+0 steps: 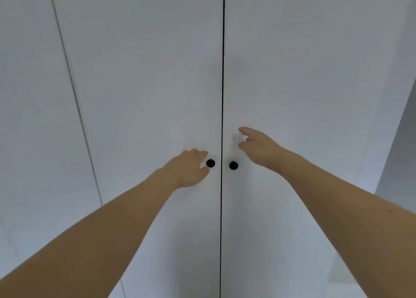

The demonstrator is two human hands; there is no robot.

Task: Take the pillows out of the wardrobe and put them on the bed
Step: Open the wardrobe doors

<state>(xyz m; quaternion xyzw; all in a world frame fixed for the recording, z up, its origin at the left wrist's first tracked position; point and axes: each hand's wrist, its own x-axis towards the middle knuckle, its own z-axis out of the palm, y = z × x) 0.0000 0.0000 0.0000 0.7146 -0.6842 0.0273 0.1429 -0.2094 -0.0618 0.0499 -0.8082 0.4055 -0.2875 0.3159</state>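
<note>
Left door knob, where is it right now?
Head view, just below centre: the left door knob sits left of the dark door seam, beside the left hand fingertips.

I see the white wardrobe (146,95) filling the frame, both doors closed, a thin dark gap running down the centre. Two round black knobs sit either side of it: the left knob (210,163) and the right knob (233,165). My left hand (188,169) reaches just beside the left knob, fingers loosely spread. My right hand (258,148) hovers above the right knob, fingers relaxed, holding nothing.
</note>
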